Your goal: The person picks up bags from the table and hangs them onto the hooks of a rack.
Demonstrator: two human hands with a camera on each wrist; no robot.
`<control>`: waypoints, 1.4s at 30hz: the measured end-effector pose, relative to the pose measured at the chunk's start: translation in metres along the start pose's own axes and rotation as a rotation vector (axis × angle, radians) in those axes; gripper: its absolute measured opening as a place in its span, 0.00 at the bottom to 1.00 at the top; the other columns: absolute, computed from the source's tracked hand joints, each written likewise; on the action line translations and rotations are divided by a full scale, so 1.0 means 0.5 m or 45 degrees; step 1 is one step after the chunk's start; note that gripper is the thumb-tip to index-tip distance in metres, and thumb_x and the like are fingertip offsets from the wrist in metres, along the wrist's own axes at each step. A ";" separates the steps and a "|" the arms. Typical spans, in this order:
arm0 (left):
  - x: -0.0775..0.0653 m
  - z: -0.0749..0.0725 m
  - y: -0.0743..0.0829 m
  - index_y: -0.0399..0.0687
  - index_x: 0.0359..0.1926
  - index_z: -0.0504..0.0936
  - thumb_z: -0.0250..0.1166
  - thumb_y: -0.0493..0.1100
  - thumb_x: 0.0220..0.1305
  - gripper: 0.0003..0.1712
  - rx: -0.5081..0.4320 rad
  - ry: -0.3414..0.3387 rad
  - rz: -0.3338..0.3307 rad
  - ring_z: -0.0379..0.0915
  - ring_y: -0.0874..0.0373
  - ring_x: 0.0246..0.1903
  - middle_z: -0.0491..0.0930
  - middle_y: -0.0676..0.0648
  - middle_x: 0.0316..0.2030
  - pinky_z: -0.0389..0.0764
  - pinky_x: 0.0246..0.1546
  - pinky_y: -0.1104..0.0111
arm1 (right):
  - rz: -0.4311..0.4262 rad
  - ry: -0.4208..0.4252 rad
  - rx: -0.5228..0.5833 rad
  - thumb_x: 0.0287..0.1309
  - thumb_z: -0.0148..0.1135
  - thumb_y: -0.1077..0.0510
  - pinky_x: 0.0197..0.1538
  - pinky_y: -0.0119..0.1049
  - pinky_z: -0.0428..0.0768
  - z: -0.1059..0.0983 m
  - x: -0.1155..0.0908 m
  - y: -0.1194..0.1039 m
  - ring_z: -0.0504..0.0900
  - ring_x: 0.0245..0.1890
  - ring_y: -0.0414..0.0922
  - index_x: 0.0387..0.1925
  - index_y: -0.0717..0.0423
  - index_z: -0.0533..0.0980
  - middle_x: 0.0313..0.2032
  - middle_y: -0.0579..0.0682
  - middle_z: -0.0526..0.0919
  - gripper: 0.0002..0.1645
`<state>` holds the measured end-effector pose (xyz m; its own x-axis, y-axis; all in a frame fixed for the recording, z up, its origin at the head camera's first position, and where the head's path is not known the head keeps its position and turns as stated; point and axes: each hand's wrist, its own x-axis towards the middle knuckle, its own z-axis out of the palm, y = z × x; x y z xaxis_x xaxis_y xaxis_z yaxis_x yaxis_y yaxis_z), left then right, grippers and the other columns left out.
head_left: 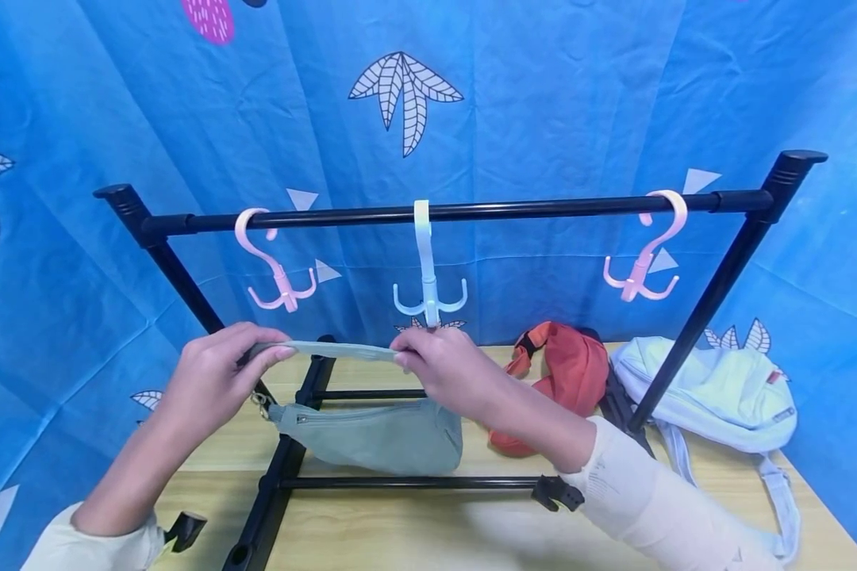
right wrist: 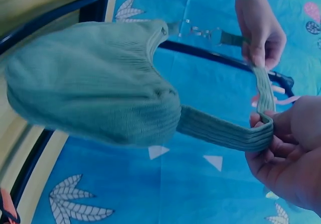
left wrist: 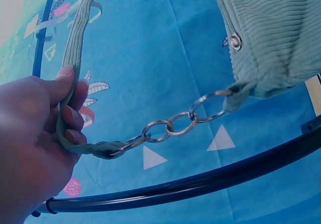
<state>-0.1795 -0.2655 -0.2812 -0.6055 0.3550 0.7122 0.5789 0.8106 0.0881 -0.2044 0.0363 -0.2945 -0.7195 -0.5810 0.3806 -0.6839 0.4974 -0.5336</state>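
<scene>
A sage-green corduroy shoulder bag (head_left: 382, 436) hangs by its strap (head_left: 343, 350) between my two hands. My left hand (head_left: 217, 381) pinches the strap near its chain end; a few metal rings (left wrist: 169, 126) join it to the bag in the left wrist view. With thumb and fingers my right hand (head_left: 450, 369) holds the strap's other part, just below the light-blue hook (head_left: 429, 297). Between the hands the strap is stretched nearly level. In the right wrist view the bag's body (right wrist: 95, 83) hangs apart from both hands.
A black rack's top bar (head_left: 528, 209) carries the blue hook and two pink hooks (head_left: 278, 274), one on each side. An orange-red bag (head_left: 571, 369) and a pale blue backpack (head_left: 714, 392) lie on the wooden table (head_left: 371, 527) at the right. Behind hangs a blue patterned cloth (head_left: 557, 95).
</scene>
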 end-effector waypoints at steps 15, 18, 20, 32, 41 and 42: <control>0.009 -0.024 -0.003 0.40 0.41 0.90 0.78 0.31 0.53 0.12 0.020 0.044 -0.030 0.76 0.59 0.25 0.90 0.44 0.33 0.70 0.29 0.89 | -0.049 0.114 -0.013 0.71 0.63 0.60 0.46 0.27 0.87 0.003 0.008 -0.027 0.85 0.37 0.41 0.52 0.58 0.83 0.40 0.51 0.89 0.12; 0.010 -0.028 -0.003 0.40 0.41 0.90 0.78 0.32 0.53 0.13 0.022 0.049 -0.043 0.76 0.58 0.24 0.90 0.44 0.33 0.70 0.28 0.89 | -0.036 0.128 -0.013 0.72 0.62 0.60 0.46 0.27 0.87 0.003 0.012 -0.035 0.84 0.36 0.40 0.52 0.58 0.83 0.40 0.50 0.89 0.11; 0.012 -0.030 -0.003 0.40 0.42 0.89 0.78 0.32 0.53 0.13 0.019 0.053 -0.052 0.77 0.57 0.24 0.90 0.43 0.33 0.71 0.29 0.90 | -0.025 0.136 -0.013 0.74 0.60 0.59 0.43 0.25 0.85 0.003 0.013 -0.040 0.82 0.35 0.40 0.51 0.58 0.83 0.40 0.50 0.88 0.11; 0.023 -0.041 -0.005 0.39 0.44 0.89 0.77 0.33 0.57 0.12 -0.018 0.051 -0.118 0.87 0.44 0.35 0.90 0.39 0.37 0.65 0.41 0.97 | 0.110 0.146 0.011 0.74 0.61 0.58 0.37 0.24 0.83 0.008 0.025 -0.061 0.81 0.33 0.40 0.53 0.58 0.83 0.40 0.50 0.88 0.13; 0.032 -0.047 -0.005 0.39 0.44 0.89 0.77 0.34 0.57 0.13 -0.016 0.089 -0.136 0.83 0.48 0.28 0.90 0.39 0.37 0.69 0.33 0.93 | 0.182 0.151 0.037 0.74 0.60 0.56 0.32 0.25 0.81 0.000 0.033 -0.081 0.80 0.30 0.41 0.53 0.56 0.83 0.36 0.50 0.86 0.13; 0.033 -0.048 -0.005 0.39 0.45 0.89 0.77 0.34 0.57 0.13 -0.012 0.092 -0.137 0.83 0.49 0.28 0.90 0.39 0.37 0.69 0.33 0.93 | 0.176 0.157 0.036 0.74 0.60 0.56 0.32 0.25 0.80 -0.001 0.034 -0.082 0.80 0.30 0.41 0.53 0.56 0.83 0.35 0.49 0.85 0.13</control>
<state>-0.1777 -0.2729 -0.2531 -0.6234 0.2315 0.7469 0.5181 0.8377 0.1728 -0.1885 0.0064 -0.2661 -0.8170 -0.4238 0.3911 -0.5750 0.5477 -0.6078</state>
